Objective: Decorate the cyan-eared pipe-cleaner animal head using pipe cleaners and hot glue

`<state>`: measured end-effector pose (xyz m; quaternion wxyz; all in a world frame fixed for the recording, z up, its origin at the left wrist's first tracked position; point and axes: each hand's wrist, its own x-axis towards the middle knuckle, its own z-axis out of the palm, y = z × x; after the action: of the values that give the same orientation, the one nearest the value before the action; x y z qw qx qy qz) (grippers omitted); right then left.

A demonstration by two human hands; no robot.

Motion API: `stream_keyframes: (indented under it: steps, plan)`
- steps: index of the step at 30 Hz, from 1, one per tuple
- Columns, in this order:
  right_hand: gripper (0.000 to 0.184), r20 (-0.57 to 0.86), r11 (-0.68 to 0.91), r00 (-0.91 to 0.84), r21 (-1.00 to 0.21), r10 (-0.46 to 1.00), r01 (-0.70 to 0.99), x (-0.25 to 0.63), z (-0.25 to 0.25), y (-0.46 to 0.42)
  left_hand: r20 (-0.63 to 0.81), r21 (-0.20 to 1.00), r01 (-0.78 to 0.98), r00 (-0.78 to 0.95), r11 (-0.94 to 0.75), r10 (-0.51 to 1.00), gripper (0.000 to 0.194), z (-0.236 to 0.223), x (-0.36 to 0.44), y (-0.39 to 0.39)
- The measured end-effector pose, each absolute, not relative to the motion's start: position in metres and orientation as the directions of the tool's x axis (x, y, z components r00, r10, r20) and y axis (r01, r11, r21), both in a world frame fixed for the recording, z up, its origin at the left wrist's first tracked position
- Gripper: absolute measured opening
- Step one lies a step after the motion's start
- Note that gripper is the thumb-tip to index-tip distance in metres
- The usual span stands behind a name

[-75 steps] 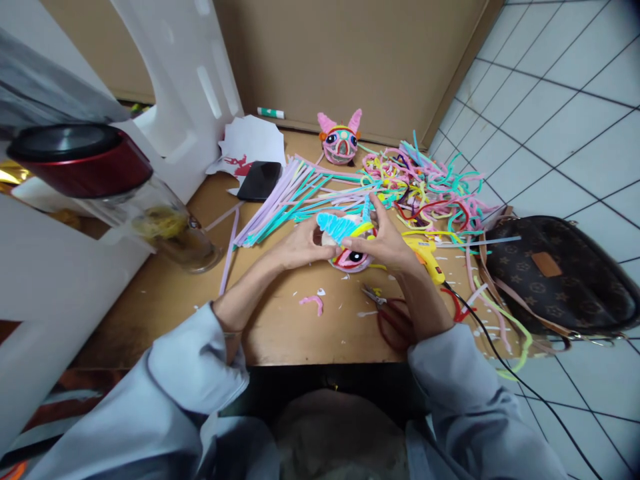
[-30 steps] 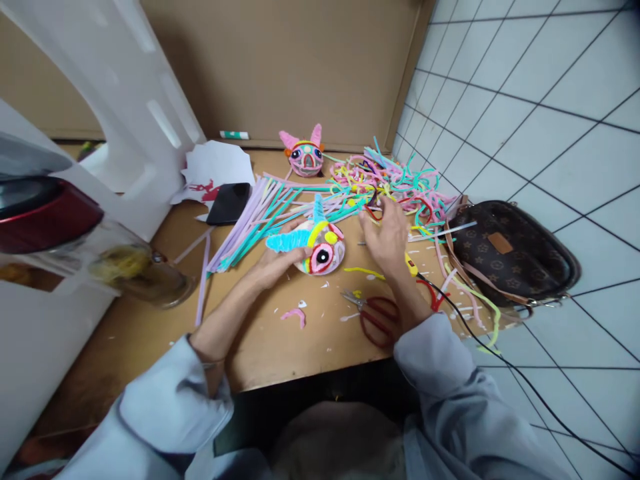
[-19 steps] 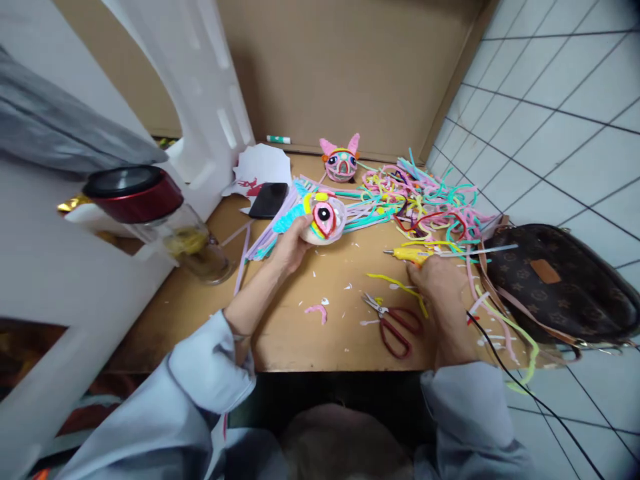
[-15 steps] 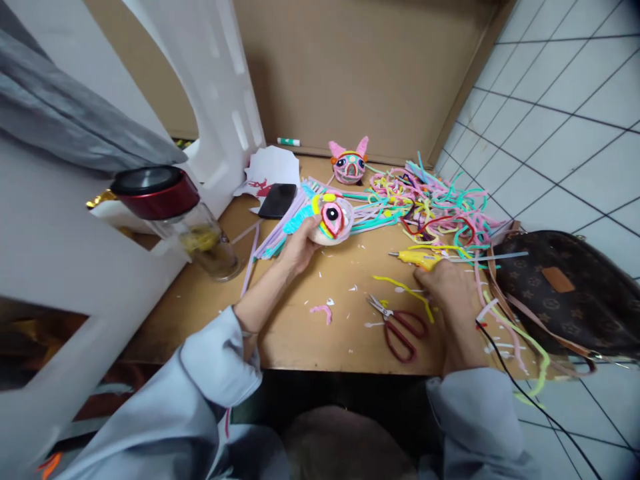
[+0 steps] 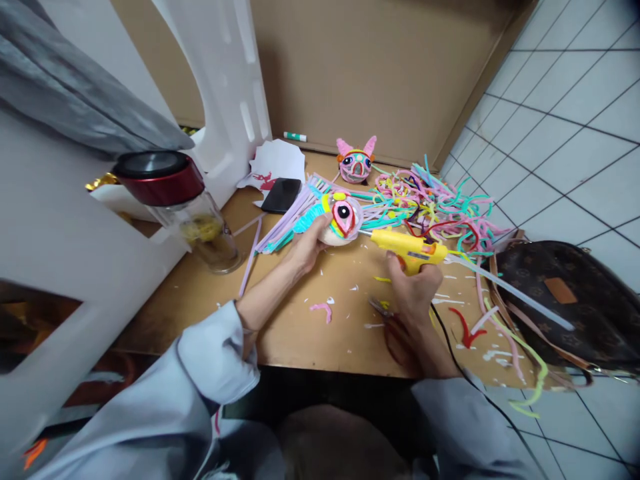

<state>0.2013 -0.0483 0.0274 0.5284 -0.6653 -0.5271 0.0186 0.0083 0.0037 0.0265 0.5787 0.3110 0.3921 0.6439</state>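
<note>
My left hand (image 5: 309, 248) is closed around a round craft head (image 5: 345, 219) covered in coloured pipe cleaners, with a pink-rimmed eye and blue strips at its left. Gripped in my right hand (image 5: 415, 285) is a yellow hot glue gun (image 5: 407, 249), a long clear glue stick (image 5: 520, 290) sticking out of its rear. The gun's nozzle points left, right by the head's edge; whether it touches I cannot tell. Beneath my right wrist lie red-handled scissors (image 5: 399, 343), partly hidden. A curled pink pipe cleaner piece (image 5: 323, 309) lies on the table.
A finished-looking pink-eared head (image 5: 355, 165) stands at the back beside a tangle of pipe cleaners (image 5: 450, 207). Left are a phone (image 5: 281, 195) and a glass bottle (image 5: 210, 233) with a red lid. A brown bag (image 5: 575, 293) sits right; the gun's black cord (image 5: 460, 367) trails down.
My right hand has lifted the glue gun from the table's right side and brought it left to the craft head. My left hand keeps holding the head. The view has shifted slightly.
</note>
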Motion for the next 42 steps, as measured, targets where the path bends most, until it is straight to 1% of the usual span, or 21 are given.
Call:
stream_keyframes:
  steps: [3,7,13,17,23,28,33,39,42]
  plan:
    - [0.023,0.621,0.153,0.345,-0.606,0.704,0.78,0.2,0.022,-0.049,-0.066,0.868,-0.496,-0.15,-0.018,0.986,0.049,0.024,0.011,0.004]
    - [0.017,0.698,0.253,0.205,-0.493,0.686,0.833,0.201,0.016,-0.048,-0.085,0.862,-0.508,-0.132,0.007,0.988,0.051,0.026,0.015,0.0]
    - [0.009,0.73,0.285,0.128,-0.414,0.671,0.865,0.2,0.012,-0.048,-0.057,0.85,-0.526,-0.109,-0.009,0.992,0.053,0.032,0.023,-0.007]
    - [0.007,0.756,0.312,0.082,-0.364,0.649,0.878,0.2,0.012,-0.049,-0.067,0.855,-0.519,-0.109,0.001,0.992,0.052,0.029,0.023,-0.006]
    - [0.003,0.748,0.32,0.08,-0.375,0.658,0.87,0.198,0.013,-0.051,-0.077,0.855,-0.519,-0.106,0.011,0.991,0.051,0.024,0.023,-0.004]
    - [0.007,0.796,0.394,0.078,-0.38,0.601,0.837,0.196,0.014,-0.05,-0.053,0.845,-0.534,-0.073,0.006,0.996,0.052,0.027,0.027,-0.008]
    - [0.008,0.788,0.402,0.065,-0.381,0.613,0.832,0.198,0.014,-0.052,-0.055,0.85,-0.527,-0.08,0.005,0.995,0.05,0.027,0.026,-0.007]
    - [0.004,0.755,0.385,0.05,-0.389,0.654,0.837,0.2,0.015,-0.054,-0.059,0.866,-0.501,-0.126,-0.012,0.99,0.052,0.025,0.024,-0.005]
    - [0.005,0.767,0.4,0.036,-0.373,0.641,0.837,0.2,0.016,-0.055,-0.052,0.863,-0.505,-0.126,-0.019,0.991,0.053,0.024,0.024,-0.005]
